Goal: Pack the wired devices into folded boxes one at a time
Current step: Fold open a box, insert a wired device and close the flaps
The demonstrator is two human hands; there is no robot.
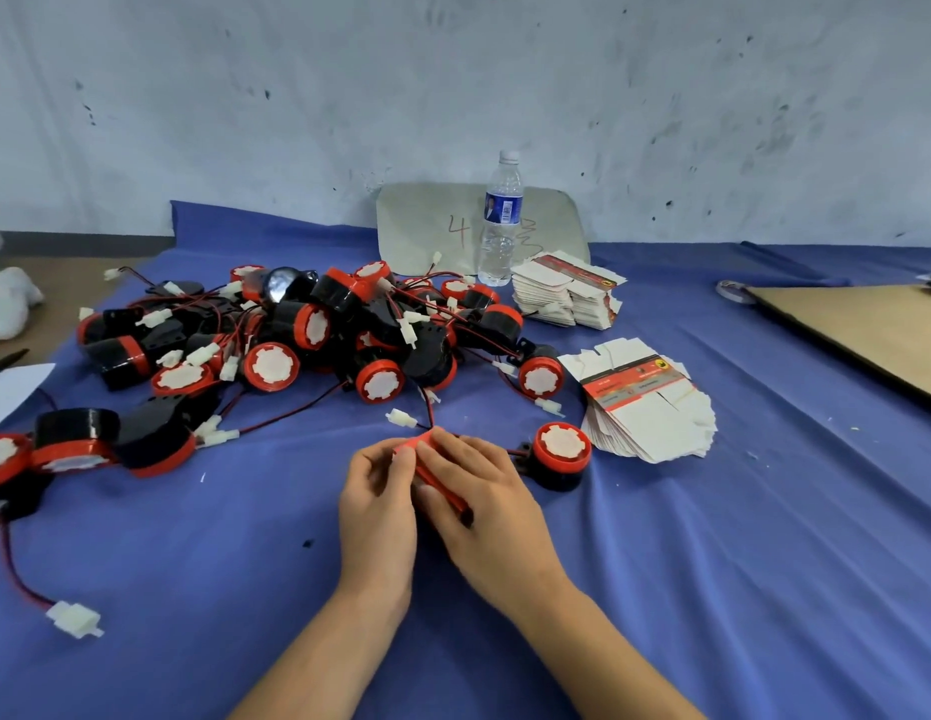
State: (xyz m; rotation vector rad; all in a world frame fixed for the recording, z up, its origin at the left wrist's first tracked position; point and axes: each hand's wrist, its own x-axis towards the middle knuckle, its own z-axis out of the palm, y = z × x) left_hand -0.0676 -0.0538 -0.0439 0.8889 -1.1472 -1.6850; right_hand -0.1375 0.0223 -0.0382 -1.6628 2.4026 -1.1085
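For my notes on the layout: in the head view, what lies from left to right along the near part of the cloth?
White plug, left hand, right hand, lone device, fanned box stack, cardboard sheet. Both hands hold a red box.

Both my forearms are bare. They enter from the lower edge and converge toward the middle, with the wrists apart.

My left hand (pixel 377 493) has its back up and the wrist roughly straight. The fingers curl inward to the right, their tips pinching the left end of the red box (pixel 436 478).

My right hand (pixel 484 491) has its back up and is angled toward the upper left. The fingers lie over the top of the box and the thumb presses against its near side.

My hands meet at the fingertips, with the box gripped between them.
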